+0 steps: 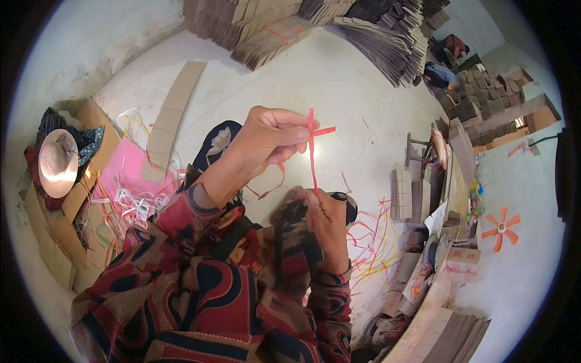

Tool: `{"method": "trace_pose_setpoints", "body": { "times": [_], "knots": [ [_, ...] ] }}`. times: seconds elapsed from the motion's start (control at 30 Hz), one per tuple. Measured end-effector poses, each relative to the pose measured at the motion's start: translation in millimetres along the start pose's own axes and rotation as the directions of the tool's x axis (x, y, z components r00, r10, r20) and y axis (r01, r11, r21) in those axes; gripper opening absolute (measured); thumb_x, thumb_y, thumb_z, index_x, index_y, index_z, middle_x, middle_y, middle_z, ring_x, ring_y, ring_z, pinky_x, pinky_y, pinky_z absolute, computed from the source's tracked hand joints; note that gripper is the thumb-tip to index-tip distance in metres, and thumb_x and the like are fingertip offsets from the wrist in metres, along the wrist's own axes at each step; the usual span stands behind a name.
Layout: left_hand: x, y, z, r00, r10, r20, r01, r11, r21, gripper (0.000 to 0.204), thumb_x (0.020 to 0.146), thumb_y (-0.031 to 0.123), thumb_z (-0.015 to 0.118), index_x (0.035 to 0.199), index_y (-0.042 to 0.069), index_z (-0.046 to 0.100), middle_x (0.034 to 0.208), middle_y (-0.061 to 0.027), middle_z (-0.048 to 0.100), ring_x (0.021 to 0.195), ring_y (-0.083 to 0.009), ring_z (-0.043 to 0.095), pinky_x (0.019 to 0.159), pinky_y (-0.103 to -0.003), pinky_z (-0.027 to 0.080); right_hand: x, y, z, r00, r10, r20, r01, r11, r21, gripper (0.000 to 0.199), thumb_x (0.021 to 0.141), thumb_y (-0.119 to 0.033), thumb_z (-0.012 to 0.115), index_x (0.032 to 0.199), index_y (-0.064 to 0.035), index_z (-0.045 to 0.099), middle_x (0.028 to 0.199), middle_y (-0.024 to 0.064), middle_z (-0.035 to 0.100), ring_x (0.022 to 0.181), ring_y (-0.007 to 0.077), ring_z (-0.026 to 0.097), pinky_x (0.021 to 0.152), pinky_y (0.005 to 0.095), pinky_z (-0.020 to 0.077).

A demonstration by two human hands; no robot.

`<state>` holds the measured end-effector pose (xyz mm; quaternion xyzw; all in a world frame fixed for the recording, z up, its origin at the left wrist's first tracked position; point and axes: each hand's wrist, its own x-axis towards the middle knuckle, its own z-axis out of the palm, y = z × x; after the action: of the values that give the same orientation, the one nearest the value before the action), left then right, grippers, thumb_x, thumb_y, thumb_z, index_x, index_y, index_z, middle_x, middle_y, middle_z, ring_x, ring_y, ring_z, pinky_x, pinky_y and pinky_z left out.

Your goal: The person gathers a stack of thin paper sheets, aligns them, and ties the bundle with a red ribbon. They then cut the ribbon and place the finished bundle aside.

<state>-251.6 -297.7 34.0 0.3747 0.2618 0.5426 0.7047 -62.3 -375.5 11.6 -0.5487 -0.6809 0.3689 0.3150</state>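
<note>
A red plastic strap runs upright between my two hands, with a short crossing piece sticking out to the right near its top. My left hand pinches the strap at that crossing between thumb and fingers. Below, my right hand is closed round the lower part of the strap. A loose reddish length of strap hangs in a curve under my left hand. Whether the crossing is a knot or a simple overlap, I cannot tell.
Flattened cardboard stacks stand at the back. A cardboard strip lies left, beside a pink sheet and tangled straps. A hat rests on a box. More straps lie right. Two people work far right.
</note>
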Motion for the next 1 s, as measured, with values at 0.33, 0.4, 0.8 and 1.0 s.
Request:
{"method": "trace_pose_setpoints", "body": {
  "times": [0.33,0.4,0.8,1.0],
  "knots": [
    [0,-1,-6,0.989,0.139,-0.042,-0.135,0.987,0.091,0.012,0.083,0.009,0.063,0.080,-0.003,0.064,0.062,-0.0043,0.058,0.045,-0.0038,0.042,0.040,-0.016,0.030,-2,-9,4,0.985,0.004,-0.172,0.027,0.984,0.177,0.039,0.080,0.000,0.061,0.118,-0.0033,0.055,0.077,0.0058,0.060,0.061,0.0105,0.056,0.052,0.0225,0.0448],
    [-1,-1,-4,0.989,0.140,-0.054,-0.134,0.986,0.097,0.012,0.083,0.009,0.064,0.080,-0.002,0.064,0.062,-0.0036,0.057,0.046,-0.0037,0.042,0.040,-0.017,0.029,-1,-23,-1,0.991,0.102,-0.089,-0.053,0.895,0.443,0.048,0.076,0.002,0.064,0.122,-0.0041,0.052,0.080,0.0052,0.062,0.063,0.0100,0.056,0.055,0.0211,0.0455],
    [-3,-15,12,0.994,-0.088,0.072,0.073,0.981,0.179,0.010,0.079,0.006,0.064,0.076,-0.004,0.064,0.062,-0.0071,0.060,0.046,-0.0051,0.047,0.040,-0.017,0.030,13,-42,-9,0.735,-0.470,-0.490,0.419,0.882,-0.217,0.011,0.080,0.002,0.061,0.090,0.0001,0.064,0.087,0.0092,0.060,0.059,0.0104,0.050,0.055,0.0206,0.0405],
    [-12,-9,29,0.983,-0.090,0.162,0.059,0.981,0.185,0.011,0.080,0.004,0.061,0.078,-0.006,0.064,0.061,-0.0072,0.059,0.046,-0.0050,0.045,0.040,-0.018,0.030,26,-33,6,0.750,-0.272,-0.603,0.341,0.940,-0.001,0.006,0.083,-0.002,0.061,0.089,-0.0009,0.064,0.072,0.0047,0.058,0.059,0.0100,0.052,0.055,0.0214,0.0413]
  ]
}}
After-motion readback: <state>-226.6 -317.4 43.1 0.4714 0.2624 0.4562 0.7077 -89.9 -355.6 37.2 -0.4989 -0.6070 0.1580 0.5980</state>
